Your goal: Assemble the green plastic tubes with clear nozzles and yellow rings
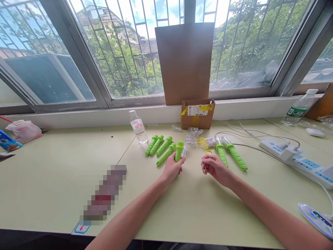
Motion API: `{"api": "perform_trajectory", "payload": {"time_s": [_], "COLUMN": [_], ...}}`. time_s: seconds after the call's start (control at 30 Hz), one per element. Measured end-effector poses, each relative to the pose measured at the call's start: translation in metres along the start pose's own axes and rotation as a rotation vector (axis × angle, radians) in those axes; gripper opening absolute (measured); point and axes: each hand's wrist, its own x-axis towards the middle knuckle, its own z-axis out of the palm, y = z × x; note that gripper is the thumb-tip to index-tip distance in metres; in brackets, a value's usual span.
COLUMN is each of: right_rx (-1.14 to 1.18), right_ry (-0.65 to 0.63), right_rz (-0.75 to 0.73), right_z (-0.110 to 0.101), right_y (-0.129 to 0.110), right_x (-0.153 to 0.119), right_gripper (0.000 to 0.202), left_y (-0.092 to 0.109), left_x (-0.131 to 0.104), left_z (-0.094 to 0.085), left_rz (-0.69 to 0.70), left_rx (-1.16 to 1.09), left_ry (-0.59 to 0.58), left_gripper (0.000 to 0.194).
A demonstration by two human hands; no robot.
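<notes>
My left hand is wrapped round a green ribbed tube with a threaded top, held nearly upright. A small clear plastic piece shows beside that tube. My right hand has its fingers curled together in a pinch, and a yellow ring lies just behind its fingertips; what the fingers hold, if anything, is too small to tell. Several green tubes lie left of my left hand. Two green tubes with clear tops lie right of and behind my right hand. Clear plastic parts and yellow rings are scattered between.
A small cardboard box stands at the back under a tall brown board. Water bottles stand at the back centre-left and far right. A power strip with white cables lies on the right. A blurred item lies front left.
</notes>
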Motion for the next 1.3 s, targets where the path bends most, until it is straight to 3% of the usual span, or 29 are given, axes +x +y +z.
{"api": "perform_trajectory", "payload": {"time_s": [0.33, 0.57, 0.87, 1.3], "right_rx": [0.166, 0.130, 0.251, 0.258], "right_ry": [-0.115, -0.119, -0.217, -0.207], "right_rz": [0.106, 0.101, 0.147, 0.153], "right_z": [0.003, 0.002, 0.001, 0.000], "right_y": [-0.011, -0.011, -0.017, -0.015], "right_x": [-0.006, -0.006, -0.010, -0.010], "right_gripper": [0.020, 0.025, 0.011, 0.013], "left_y": [0.002, 0.003, 0.001, 0.002], "left_x": [0.000, -0.001, 0.000, 0.000], "left_z": [0.000, 0.000, 0.001, 0.001], "left_rz": [-0.007, -0.017, 0.003, 0.019], "left_rx": [0.013, 0.004, 0.005, 0.018], "left_ry": [0.003, 0.010, 0.010, -0.006], "left_gripper": [0.022, 0.025, 0.023, 0.023]}}
